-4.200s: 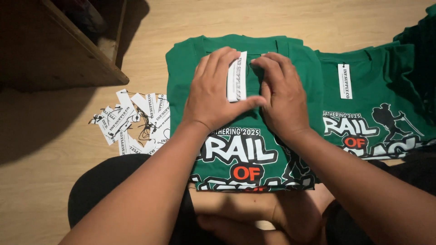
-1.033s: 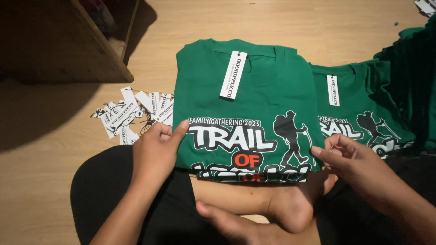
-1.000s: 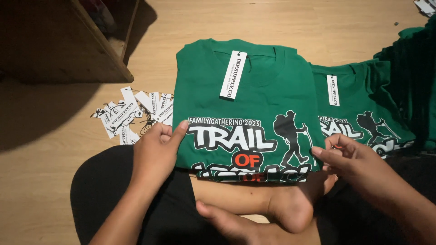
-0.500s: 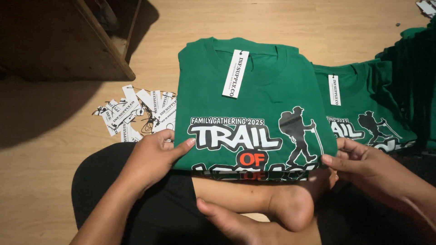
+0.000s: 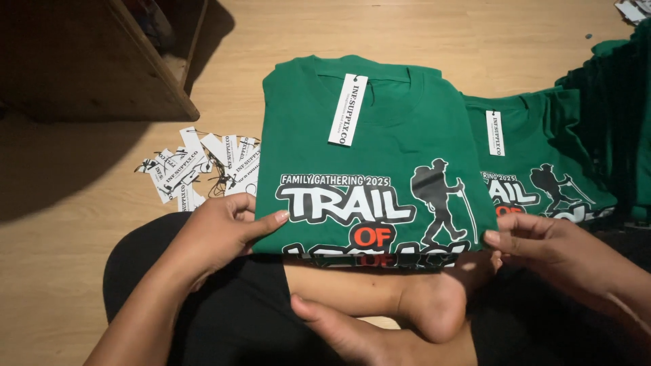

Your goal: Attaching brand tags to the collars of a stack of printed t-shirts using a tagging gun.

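My left hand point(image 5: 215, 230) and right hand point(image 5: 542, 245) pinch the near corners of a folded green T-shirt point(image 5: 369, 159) lying on the wooden floor point(image 5: 81, 271), white hang tag point(image 5: 348, 110) at its collar. Loose tags point(image 5: 196, 169) lie left; another green shirt point(image 5: 536, 166) right.

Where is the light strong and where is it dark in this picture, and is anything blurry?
Head view: bright on the wooden floor and the folded green shirt; deep shadow over the wooden cabinet and the lower corners. Both hands, left and right, look sharp, dimly lit.
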